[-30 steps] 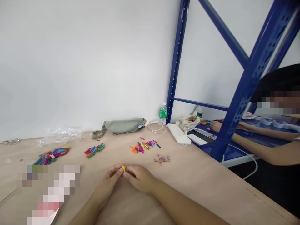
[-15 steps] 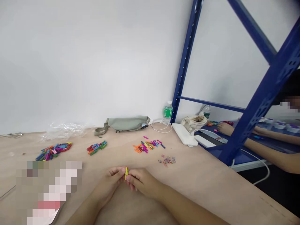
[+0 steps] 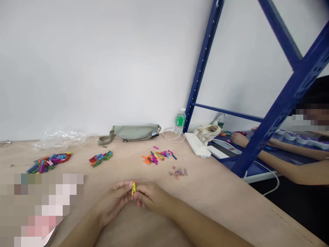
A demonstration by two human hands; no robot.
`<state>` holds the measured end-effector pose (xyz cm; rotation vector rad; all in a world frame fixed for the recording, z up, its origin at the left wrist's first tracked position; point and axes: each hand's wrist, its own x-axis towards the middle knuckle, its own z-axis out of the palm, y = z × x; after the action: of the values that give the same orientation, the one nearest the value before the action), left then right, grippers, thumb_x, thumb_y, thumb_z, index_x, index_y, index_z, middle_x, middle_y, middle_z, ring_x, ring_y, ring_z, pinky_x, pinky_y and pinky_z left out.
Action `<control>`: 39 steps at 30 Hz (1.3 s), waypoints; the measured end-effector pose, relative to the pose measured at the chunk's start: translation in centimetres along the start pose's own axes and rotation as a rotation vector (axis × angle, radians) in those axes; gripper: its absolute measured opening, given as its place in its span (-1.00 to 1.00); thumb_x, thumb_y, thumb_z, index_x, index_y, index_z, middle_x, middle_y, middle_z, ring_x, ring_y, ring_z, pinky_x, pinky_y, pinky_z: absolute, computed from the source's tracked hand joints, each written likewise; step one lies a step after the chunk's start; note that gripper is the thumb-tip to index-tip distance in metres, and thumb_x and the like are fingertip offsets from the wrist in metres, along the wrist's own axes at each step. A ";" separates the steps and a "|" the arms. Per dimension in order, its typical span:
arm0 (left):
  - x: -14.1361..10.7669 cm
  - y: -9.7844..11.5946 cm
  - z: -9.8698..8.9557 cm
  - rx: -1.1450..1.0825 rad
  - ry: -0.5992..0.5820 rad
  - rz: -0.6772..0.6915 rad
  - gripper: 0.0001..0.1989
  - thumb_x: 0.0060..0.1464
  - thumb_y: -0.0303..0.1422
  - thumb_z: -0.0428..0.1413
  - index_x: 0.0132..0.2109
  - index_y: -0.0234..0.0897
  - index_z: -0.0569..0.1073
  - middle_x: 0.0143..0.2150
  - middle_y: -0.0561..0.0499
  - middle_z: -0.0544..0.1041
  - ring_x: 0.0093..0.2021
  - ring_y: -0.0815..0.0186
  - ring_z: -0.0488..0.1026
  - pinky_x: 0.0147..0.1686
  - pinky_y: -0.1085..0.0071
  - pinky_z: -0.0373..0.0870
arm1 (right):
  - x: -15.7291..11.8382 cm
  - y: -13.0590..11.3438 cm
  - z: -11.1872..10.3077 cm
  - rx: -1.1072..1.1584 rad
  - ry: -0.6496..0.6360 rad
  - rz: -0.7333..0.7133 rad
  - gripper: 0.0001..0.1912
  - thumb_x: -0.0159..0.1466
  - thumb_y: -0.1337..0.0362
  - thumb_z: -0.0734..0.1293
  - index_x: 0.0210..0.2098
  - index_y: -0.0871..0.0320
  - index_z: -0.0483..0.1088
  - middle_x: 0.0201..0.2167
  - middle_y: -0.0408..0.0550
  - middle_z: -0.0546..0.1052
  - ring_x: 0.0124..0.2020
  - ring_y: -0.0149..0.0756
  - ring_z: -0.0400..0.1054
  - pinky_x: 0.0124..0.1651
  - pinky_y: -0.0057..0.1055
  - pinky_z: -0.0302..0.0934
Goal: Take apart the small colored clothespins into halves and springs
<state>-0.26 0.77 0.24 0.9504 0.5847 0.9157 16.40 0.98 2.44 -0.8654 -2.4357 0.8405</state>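
White wall (image 3: pixel 102 68) — blue rack (image 3: pixel 275 115)

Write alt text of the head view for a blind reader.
Left hand and right hand hold a yellow clip between them over a brown table. Beyond are colourful clip piles, a grey bag and a bottle; another person's arms show at right.

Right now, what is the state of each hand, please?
Left hand: closed, pinching the yellow clip.
Right hand: closed, pinching the same yellow clip.
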 end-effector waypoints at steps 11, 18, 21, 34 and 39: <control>-0.1 0.0 0.4 0.050 0.069 -0.007 -0.83 -0.05 -0.31 0.08 -0.39 -0.32 0.50 -0.46 -0.03 0.49 -0.42 0.35 0.35 -0.38 0.46 0.26 | 0.0 -0.1 -0.4 -0.203 -0.012 -0.057 -0.73 0.26 0.28 0.06 -0.45 0.19 0.31 -0.50 -0.14 0.42 -0.46 -0.45 0.27 -0.37 -0.57 0.13; 0.0 -0.2 0.1 0.025 0.098 0.037 -0.82 -0.09 -0.30 0.10 -0.51 -0.32 0.48 -0.52 0.01 0.45 -0.42 0.36 0.34 -0.34 0.45 0.26 | 0.2 0.5 -0.1 -0.269 0.012 -0.094 -0.73 0.27 0.25 0.06 -0.41 0.19 0.31 -0.49 -0.12 0.42 -0.41 -0.42 0.27 -0.32 -0.53 0.12; 0.1 -0.4 -0.4 0.017 0.133 0.015 -0.84 -0.09 -0.28 0.10 -0.44 -0.30 0.48 -0.47 0.00 0.48 -0.40 0.34 0.36 -0.30 0.41 0.27 | 0.1 0.6 0.2 -0.308 0.026 -0.135 -0.72 0.27 0.23 0.05 -0.44 0.19 0.27 -0.49 -0.12 0.40 -0.42 -0.41 0.25 -0.32 -0.53 0.10; 0.2 -0.2 -0.6 -0.043 0.193 0.041 -0.83 -0.11 -0.30 0.12 -0.34 -0.29 0.46 -0.36 0.00 0.47 -0.34 0.35 0.38 -0.27 0.42 0.28 | -0.3 0.9 -0.8 -0.160 0.114 -0.083 -0.72 0.28 0.23 0.01 -0.51 0.18 0.12 -0.60 -0.20 0.21 -0.55 -0.47 0.08 -0.46 -0.56 0.00; 0.1 -0.2 -0.6 -0.046 0.198 0.027 -0.83 -0.10 -0.29 0.12 -0.34 -0.27 0.46 -0.34 0.01 0.47 -0.37 0.36 0.38 -0.29 0.42 0.28 | -0.2 1.0 -0.7 -0.114 0.123 -0.038 -0.73 0.27 0.26 0.02 -0.50 0.19 0.16 -0.59 -0.19 0.25 -0.55 -0.48 0.09 -0.48 -0.56 -0.02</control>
<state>-0.57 1.08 -0.23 0.8332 0.7165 1.0502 17.28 1.74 2.25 -0.8822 -2.4022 0.6212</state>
